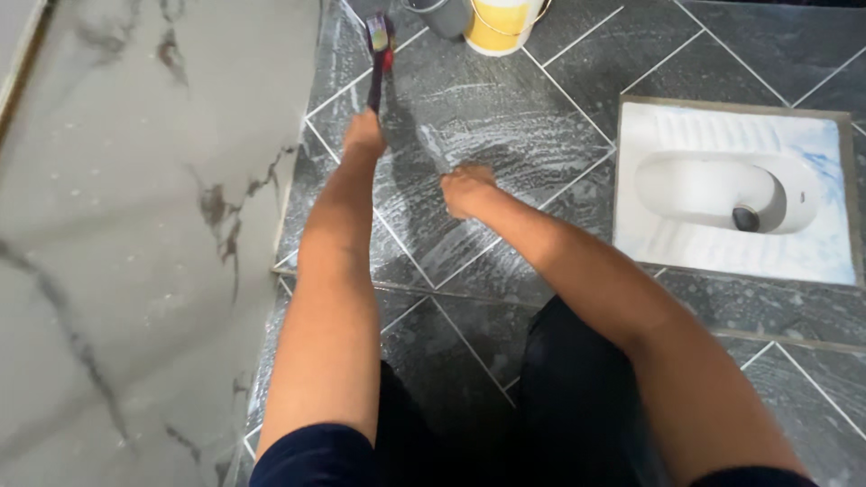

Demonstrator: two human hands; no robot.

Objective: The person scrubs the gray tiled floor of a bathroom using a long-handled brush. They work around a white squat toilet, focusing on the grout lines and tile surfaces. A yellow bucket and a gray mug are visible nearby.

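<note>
Left hand (364,135) gripping blurred brush (379,54), right hand (465,189) fisted, buckets (499,22) cropped

Dark stone-look floor tiles (541,117), wet and soapy-streaked; glossy grey marbled wall (135,225); smooth white ceramic squat pan (812,162); yellow plastic bucket (501,22); dark-handled brush (379,54).

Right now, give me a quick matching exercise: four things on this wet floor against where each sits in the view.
Things:
1. yellow bucket
2. white squat pan
3. brush
4. right hand

Places:
A. set into the floor, right side
B. top edge, beside a grey container
C. held in the left hand
D. fist on the soapy dark tiles, centre

Pairs: 1-B, 2-A, 3-C, 4-D
</note>
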